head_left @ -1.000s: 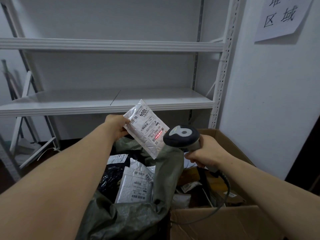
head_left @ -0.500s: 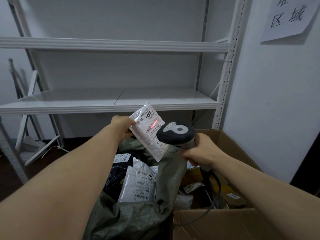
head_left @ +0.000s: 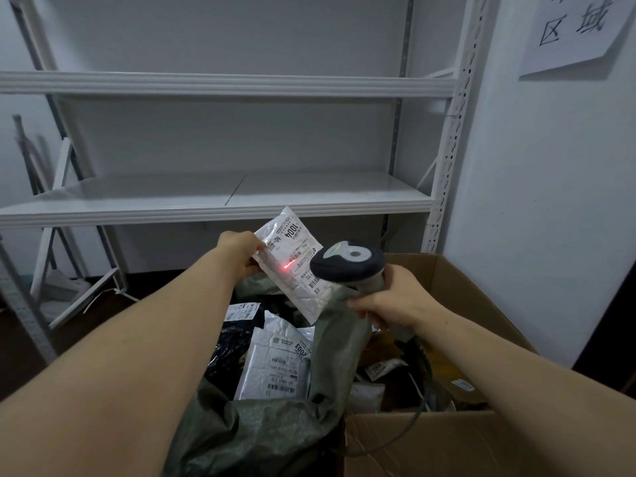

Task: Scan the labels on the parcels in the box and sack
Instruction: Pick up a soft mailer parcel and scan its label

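My left hand pinches the left edge of a small white parcel and holds it up above the sack, label towards me. A red scan line glows on that label. My right hand grips the handle of a grey barcode scanner, whose head points at the parcel and covers its right side. Below, the open olive-green sack holds a white parcel with a barcode label and a black parcel. The cardboard box to the right holds several more parcels.
A white metal shelf rack stands straight ahead, its boards bare. A white wall with a paper sign rises on the right, close behind the box. Loose white rack parts lean on the floor at left. The scanner's cable trails into the box.
The scanner has swung left and closer to the held parcel, covering more of it. The red line has slid from the lower barcode towards the label's left middle.
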A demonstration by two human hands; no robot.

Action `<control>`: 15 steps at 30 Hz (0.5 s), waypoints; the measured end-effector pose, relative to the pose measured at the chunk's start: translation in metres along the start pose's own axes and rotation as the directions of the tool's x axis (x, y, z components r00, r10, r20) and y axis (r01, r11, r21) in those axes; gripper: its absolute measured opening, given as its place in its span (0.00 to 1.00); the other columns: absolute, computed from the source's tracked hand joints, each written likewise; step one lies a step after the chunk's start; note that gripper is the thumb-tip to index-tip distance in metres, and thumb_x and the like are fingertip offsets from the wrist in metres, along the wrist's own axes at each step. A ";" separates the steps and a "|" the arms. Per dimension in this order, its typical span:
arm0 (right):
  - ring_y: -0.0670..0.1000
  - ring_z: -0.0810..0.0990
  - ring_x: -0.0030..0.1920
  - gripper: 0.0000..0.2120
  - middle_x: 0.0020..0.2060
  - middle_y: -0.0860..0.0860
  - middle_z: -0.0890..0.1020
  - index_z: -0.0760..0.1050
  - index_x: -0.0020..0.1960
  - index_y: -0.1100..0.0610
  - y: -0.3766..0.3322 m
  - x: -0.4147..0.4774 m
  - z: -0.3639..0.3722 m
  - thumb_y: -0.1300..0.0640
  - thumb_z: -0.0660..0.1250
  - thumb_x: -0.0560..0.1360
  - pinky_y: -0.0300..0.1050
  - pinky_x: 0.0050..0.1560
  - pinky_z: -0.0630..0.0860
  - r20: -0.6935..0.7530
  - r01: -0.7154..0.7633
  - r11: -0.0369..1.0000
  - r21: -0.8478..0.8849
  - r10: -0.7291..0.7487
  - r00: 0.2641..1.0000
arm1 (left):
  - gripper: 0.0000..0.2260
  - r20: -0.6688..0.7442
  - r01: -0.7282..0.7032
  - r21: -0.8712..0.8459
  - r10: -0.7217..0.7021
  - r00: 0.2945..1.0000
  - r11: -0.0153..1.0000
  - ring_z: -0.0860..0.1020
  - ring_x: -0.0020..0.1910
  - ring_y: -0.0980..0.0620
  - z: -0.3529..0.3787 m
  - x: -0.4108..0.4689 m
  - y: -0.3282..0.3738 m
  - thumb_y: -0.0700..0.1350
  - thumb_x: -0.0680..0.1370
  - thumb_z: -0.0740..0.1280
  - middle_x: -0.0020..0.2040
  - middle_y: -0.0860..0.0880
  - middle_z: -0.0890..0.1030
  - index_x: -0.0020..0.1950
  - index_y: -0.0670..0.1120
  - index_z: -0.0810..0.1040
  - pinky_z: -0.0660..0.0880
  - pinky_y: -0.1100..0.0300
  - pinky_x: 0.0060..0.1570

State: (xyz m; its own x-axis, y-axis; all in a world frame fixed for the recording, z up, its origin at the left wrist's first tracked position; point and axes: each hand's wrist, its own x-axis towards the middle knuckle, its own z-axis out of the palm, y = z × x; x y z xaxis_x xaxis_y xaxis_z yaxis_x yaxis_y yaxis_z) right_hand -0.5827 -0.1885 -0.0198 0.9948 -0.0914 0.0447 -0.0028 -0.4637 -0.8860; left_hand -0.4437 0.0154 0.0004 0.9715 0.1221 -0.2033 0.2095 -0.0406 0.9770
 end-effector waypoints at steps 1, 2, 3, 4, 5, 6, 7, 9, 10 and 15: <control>0.49 0.72 0.22 0.08 0.27 0.54 0.79 0.75 0.43 0.62 0.003 0.002 -0.001 0.66 0.73 0.69 0.41 0.24 0.71 -0.023 -0.019 0.999 0.045 0.020 1.000 | 0.07 -0.035 -0.005 0.011 0.005 0.999 1.000 0.77 0.37 0.43 -0.003 0.005 -0.004 0.30 0.77 0.63 0.41 0.39 0.76 0.53 0.36 0.70 0.77 0.51 0.33; 0.49 0.72 0.22 0.07 0.27 0.54 0.79 0.75 0.44 0.63 0.006 0.003 -0.003 0.66 0.73 0.69 0.41 0.24 0.72 -0.055 -0.043 0.995 0.094 0.049 0.997 | 0.07 -0.071 -0.002 0.014 0.003 0.997 1.000 0.77 0.37 0.44 -0.004 0.008 -0.005 0.31 0.77 0.62 0.42 0.39 0.76 0.54 0.37 0.69 0.77 0.51 0.35; 0.49 0.72 0.21 0.06 0.26 0.54 0.79 0.75 0.43 0.64 0.010 0.005 -0.006 0.66 0.72 0.69 0.41 0.24 0.72 -0.091 -0.068 0.987 0.146 0.082 0.993 | 0.07 -0.112 0.007 0.016 -0.005 0.994 1.000 0.77 0.40 0.44 -0.004 0.012 -0.008 0.32 0.78 0.60 0.46 0.39 0.77 0.56 0.37 0.70 0.78 0.51 0.40; 0.48 0.72 0.21 0.05 0.26 0.55 0.79 0.76 0.42 0.65 0.015 0.007 -0.009 0.66 0.72 0.70 0.40 0.24 0.71 -0.119 -0.095 0.975 0.203 0.121 0.986 | 0.10 -0.145 0.009 0.127 0.010 0.989 0.992 0.77 0.46 0.43 -0.005 0.019 -0.013 0.34 0.79 0.59 0.54 0.39 0.77 0.60 0.37 0.70 0.77 0.51 0.48; 0.48 0.71 0.20 0.04 0.26 0.56 0.78 0.76 0.41 0.65 0.021 0.010 -0.013 0.66 0.71 0.71 0.40 0.23 0.71 -0.138 -0.129 0.956 0.262 0.169 0.976 | 0.14 -0.176 0.042 0.239 0.001 0.984 0.970 0.76 0.53 0.44 -0.004 0.023 -0.016 0.37 0.80 0.59 0.62 0.41 0.75 0.66 0.39 0.69 0.75 0.53 0.55; 0.48 0.71 0.20 0.04 0.27 0.57 0.78 0.76 0.40 0.66 0.027 0.012 -0.017 0.66 0.71 0.71 0.40 0.23 0.70 -0.150 -0.169 0.930 0.326 0.227 0.962 | 0.18 -0.190 0.050 0.477 0.048 0.981 0.878 0.74 0.60 0.45 -0.002 0.026 -0.024 0.40 0.81 0.58 0.69 0.44 0.71 0.71 0.41 0.66 0.71 0.56 0.59; 0.48 0.71 0.20 0.05 0.28 0.58 0.78 0.76 0.39 0.65 0.037 0.016 -0.022 0.66 0.71 0.72 0.40 0.23 0.70 -0.160 -0.206 0.895 0.395 0.288 0.944 | 0.20 -0.131 -0.010 0.732 0.156 0.979 0.681 0.71 0.66 0.46 0.000 0.037 -0.036 0.43 0.82 0.58 0.71 0.47 0.67 0.73 0.44 0.64 0.69 0.57 0.62; 0.49 0.71 0.21 0.06 0.28 0.58 0.78 0.75 0.38 0.65 0.060 0.022 -0.031 0.66 0.70 0.72 0.41 0.24 0.71 -0.179 -0.251 0.819 0.516 0.390 0.903 | 0.20 -0.187 0.022 0.669 0.140 0.972 0.743 0.68 0.69 0.43 0.015 0.050 -0.046 0.44 0.80 0.59 0.72 0.45 0.67 0.72 0.44 0.67 0.68 0.53 0.66; 0.50 0.72 0.21 0.05 0.28 0.58 0.78 0.75 0.40 0.65 0.072 0.024 -0.036 0.66 0.70 0.72 0.42 0.24 0.71 -0.187 -0.266 0.784 0.561 0.433 0.882 | 0.19 -0.219 0.040 0.496 0.080 0.973 0.867 0.69 0.67 0.40 0.026 0.051 -0.044 0.43 0.79 0.59 0.70 0.41 0.69 0.69 0.40 0.70 0.69 0.50 0.66; 0.51 0.72 0.23 0.04 0.26 0.57 0.78 0.76 0.44 0.67 0.151 0.038 -0.061 0.66 0.69 0.72 0.42 0.24 0.72 -0.140 -0.349 0.564 0.748 0.649 0.748 | 0.13 0.065 -0.195 0.479 0.187 0.980 0.856 0.75 0.60 0.40 0.135 0.037 -0.057 0.36 0.79 0.62 0.60 0.37 0.77 0.61 0.34 0.76 0.72 0.55 0.57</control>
State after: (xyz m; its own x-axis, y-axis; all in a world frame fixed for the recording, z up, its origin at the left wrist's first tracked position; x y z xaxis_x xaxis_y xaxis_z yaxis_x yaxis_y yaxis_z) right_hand -0.5520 -0.3159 -0.1234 0.7278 -0.4930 -0.4768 -0.2731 0.4294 -0.8608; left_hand -0.4049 -0.1121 -0.0711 0.9986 0.0479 -0.0203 0.0428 -0.5340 0.8444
